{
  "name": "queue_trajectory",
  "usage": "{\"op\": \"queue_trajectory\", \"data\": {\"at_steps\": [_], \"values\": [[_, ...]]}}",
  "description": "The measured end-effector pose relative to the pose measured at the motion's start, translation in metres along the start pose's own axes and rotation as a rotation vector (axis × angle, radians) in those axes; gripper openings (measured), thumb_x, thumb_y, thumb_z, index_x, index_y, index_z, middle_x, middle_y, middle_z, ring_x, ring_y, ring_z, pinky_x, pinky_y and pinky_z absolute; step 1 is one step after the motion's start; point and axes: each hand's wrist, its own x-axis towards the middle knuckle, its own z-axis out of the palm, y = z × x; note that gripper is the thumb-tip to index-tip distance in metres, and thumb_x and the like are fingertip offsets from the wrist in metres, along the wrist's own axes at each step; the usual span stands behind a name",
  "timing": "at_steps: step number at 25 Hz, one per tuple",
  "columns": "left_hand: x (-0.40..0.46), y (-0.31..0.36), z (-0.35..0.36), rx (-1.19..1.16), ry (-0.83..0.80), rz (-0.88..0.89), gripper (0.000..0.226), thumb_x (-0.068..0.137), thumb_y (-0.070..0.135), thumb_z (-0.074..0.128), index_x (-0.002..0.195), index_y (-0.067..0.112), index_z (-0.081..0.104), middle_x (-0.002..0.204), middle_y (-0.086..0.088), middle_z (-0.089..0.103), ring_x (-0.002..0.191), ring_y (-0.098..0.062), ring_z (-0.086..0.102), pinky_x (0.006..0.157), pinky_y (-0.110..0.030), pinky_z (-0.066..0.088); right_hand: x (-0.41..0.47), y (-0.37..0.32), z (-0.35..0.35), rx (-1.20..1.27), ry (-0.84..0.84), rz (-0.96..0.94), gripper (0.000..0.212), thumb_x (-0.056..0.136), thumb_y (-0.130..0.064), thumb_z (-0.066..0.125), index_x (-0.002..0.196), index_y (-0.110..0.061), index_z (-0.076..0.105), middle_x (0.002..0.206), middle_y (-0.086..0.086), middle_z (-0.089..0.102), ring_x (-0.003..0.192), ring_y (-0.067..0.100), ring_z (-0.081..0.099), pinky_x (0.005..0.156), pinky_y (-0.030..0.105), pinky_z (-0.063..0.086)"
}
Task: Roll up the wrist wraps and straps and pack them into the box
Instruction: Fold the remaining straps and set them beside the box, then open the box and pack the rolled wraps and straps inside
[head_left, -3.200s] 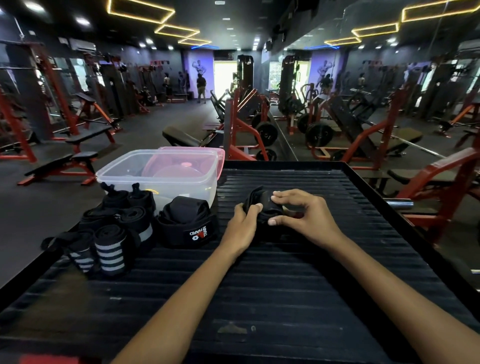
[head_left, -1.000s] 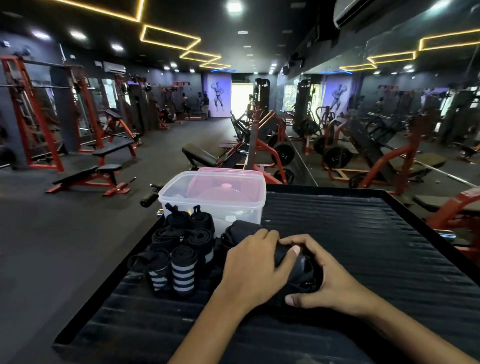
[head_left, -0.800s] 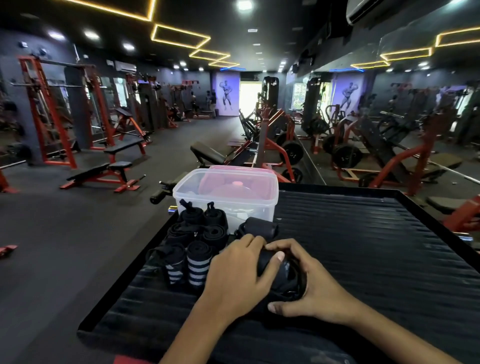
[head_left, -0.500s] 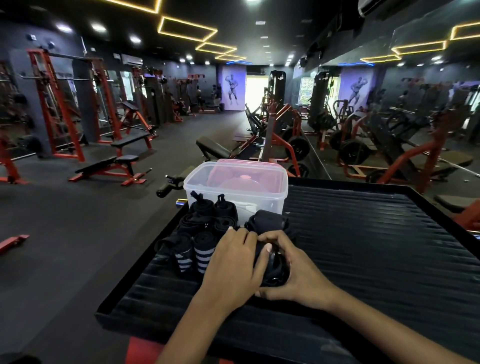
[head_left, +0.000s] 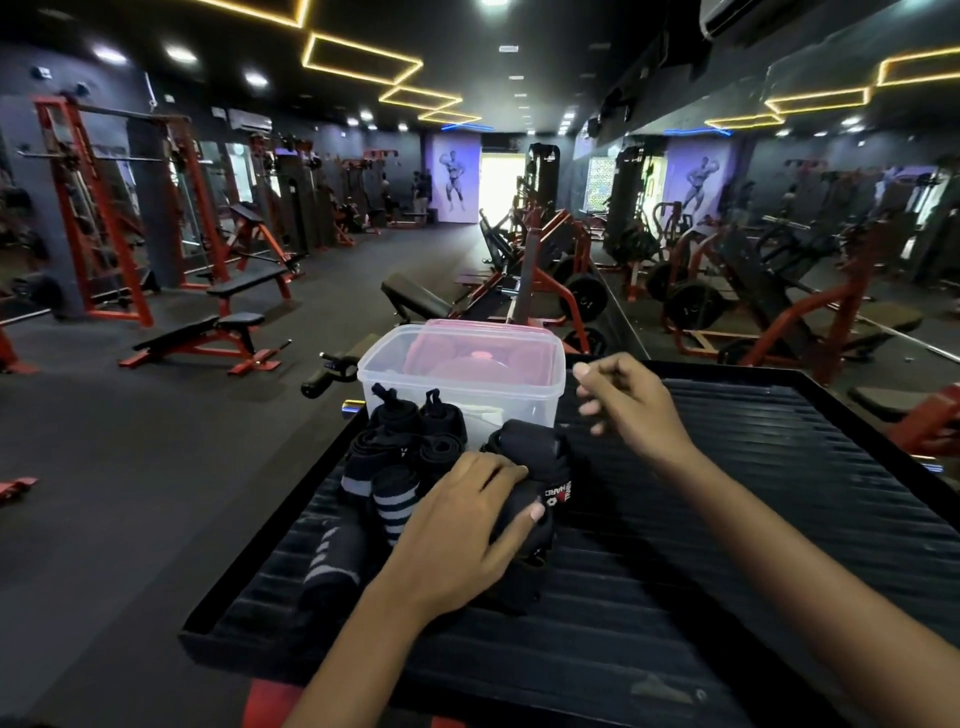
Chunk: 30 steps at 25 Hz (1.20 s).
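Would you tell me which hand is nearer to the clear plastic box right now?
The right. The right hand hovers in the air just beside the clear plastic box, fingers loosely curled. The left hand is nearer the camera, gripping a black rolled wrap.

The black strap (head_left: 540, 483) carries a white label ending "HARD".

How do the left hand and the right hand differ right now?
The left hand lies low, gripping a rolled black wrap with a red-and-white label on the black ribbed platform; the right hand is raised beside the clear plastic box and holds nothing. The left hand's fingers curl round the roll; the right hand's hang loosely curled. Both are bare.
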Motion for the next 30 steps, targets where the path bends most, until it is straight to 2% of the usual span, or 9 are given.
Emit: {"op": "queue_trajectory", "data": {"at_steps": [3,6,10,13,15,17,20,23,30], "values": [[0.000,-0.006,-0.004,-0.044,-0.036,0.028,0.048,0.098,0.048,0.037,0.126,0.015,0.057,0.116,0.007,0.055,0.114,-0.008,0.048,0.096,-0.021,0.040,0.024,-0.003,0.016,-0.138,0.072,0.109,0.031,0.092,-0.041,0.058,0.108,-0.015,0.051,0.085,0.003,0.058,0.068,0.016,0.063,0.059,0.035,0.057],[-0.001,-0.004,0.000,-0.027,-0.002,0.034,0.046,0.098,0.045,0.038,0.124,0.013,0.059,0.114,0.004,0.057,0.110,-0.013,0.051,0.094,-0.026,0.043,0.045,-0.001,0.034,-0.114,0.052,0.332,0.040,0.092,-0.046,0.055,0.102,-0.008,0.048,0.080,0.008,0.057,0.064,0.026,0.065,0.063,0.042,0.059],[-0.002,-0.004,0.002,-0.025,0.010,0.015,0.043,0.098,0.043,0.040,0.123,0.014,0.059,0.114,0.004,0.059,0.109,-0.014,0.053,0.091,-0.032,0.047,0.062,0.007,0.046,-0.337,0.089,0.399,0.024,0.089,-0.022,0.056,0.081,-0.001,0.051,0.067,0.016,0.060,0.063,0.036,0.071,0.071,0.048,0.060],[-0.002,-0.002,0.002,-0.027,0.015,0.004,0.042,0.098,0.043,0.040,0.122,0.015,0.059,0.114,0.006,0.059,0.110,-0.012,0.053,0.091,-0.033,0.047,0.069,0.010,0.045,-0.439,0.154,0.357,0.014,0.086,-0.010,0.050,0.086,0.001,0.057,0.076,0.021,0.068,0.052,0.031,0.070,0.064,0.042,0.061],[-0.002,-0.001,0.002,-0.010,0.024,0.004,0.042,0.097,0.044,0.040,0.121,0.017,0.060,0.115,0.007,0.060,0.110,-0.011,0.053,0.092,-0.032,0.047,0.072,0.010,0.034,-0.454,0.180,0.333,0.015,0.088,-0.011,0.053,0.093,0.001,0.061,0.085,0.020,0.068,0.047,0.026,0.068,0.048,0.031,0.057],[-0.001,0.000,0.000,-0.003,0.053,0.004,0.041,0.097,0.045,0.040,0.118,0.018,0.062,0.114,0.009,0.060,0.110,-0.009,0.053,0.092,-0.031,0.047,0.074,0.010,0.011,-0.443,0.214,0.349,0.017,0.086,-0.013,0.058,0.093,0.002,0.062,0.087,0.022,0.068,0.049,0.027,0.069,0.043,0.028,0.055],[0.011,0.006,-0.002,-0.100,0.095,-0.034,0.038,0.095,0.045,0.042,0.112,0.019,0.065,0.112,0.012,0.059,0.109,-0.006,0.051,0.092,-0.026,0.044,0.064,0.004,-0.048,-0.477,0.293,0.374,0.017,0.084,-0.014,0.061,0.083,0.003,0.065,0.063,0.019,0.070,0.058,0.028,0.071,0.061,0.037,0.060],[0.031,0.019,0.003,-0.150,0.062,-0.024,0.034,0.092,0.045,0.045,0.109,0.022,0.064,0.110,0.016,0.056,0.107,-0.004,0.049,0.090,-0.023,0.044,0.036,-0.003,-0.118,-0.510,0.364,0.382,0.019,0.087,-0.009,0.058,0.075,0.004,0.065,0.044,0.007,0.064,0.044,0.017,0.067,0.046,0.026,0.052],[0.064,0.040,0.031,-0.241,-0.039,-0.062,0.029,0.090,0.039,0.054,0.113,0.022,0.061,0.114,0.010,0.054,0.108,-0.011,0.050,0.092,-0.037,0.047,-0.050,-0.004,-0.226,-0.683,0.357,0.396,0.016,0.085,-0.006,0.059,0.075,-0.001,0.070,0.055,0.006,0.069,0.043,0.015,0.067,0.042,0.018,0.046]]}}
